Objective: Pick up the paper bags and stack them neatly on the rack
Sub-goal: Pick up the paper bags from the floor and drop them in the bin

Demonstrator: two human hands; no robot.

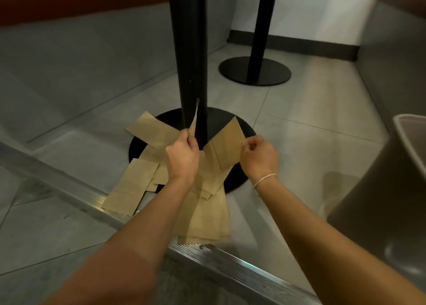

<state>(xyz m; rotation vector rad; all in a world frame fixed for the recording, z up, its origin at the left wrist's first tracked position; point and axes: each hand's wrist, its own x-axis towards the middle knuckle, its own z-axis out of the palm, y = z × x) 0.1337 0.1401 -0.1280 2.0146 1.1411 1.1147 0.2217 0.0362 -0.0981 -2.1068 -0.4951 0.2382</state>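
1. The tiled floor [299, 111] lies open to the right of the near black pedestal base [239, 129] and towards the second pedestal [255, 70] further back; a ribbed metal strip [230, 267] runs diagonally across the floor under both forearms; a grey rounded tub [382, 189] crowds the right edge.
2. Flat brown paper bags [131, 187] lie fanned over the round base and onto the tiles, overlapping, some crossing the metal strip; they look matt, creased and thin; the pedestal pole [189, 51] is smooth, black and upright.
3. The left hand [183, 154] reaches forward, back of the hand up, fingers curled and pinching an edge-on bag [194, 122] that stands upright against the pole.
4. The right hand [259, 154], a thin bracelet [265, 179] at its wrist, pinches with bent fingers the right edge of a tilted bag [228, 141], lifted above the heap.
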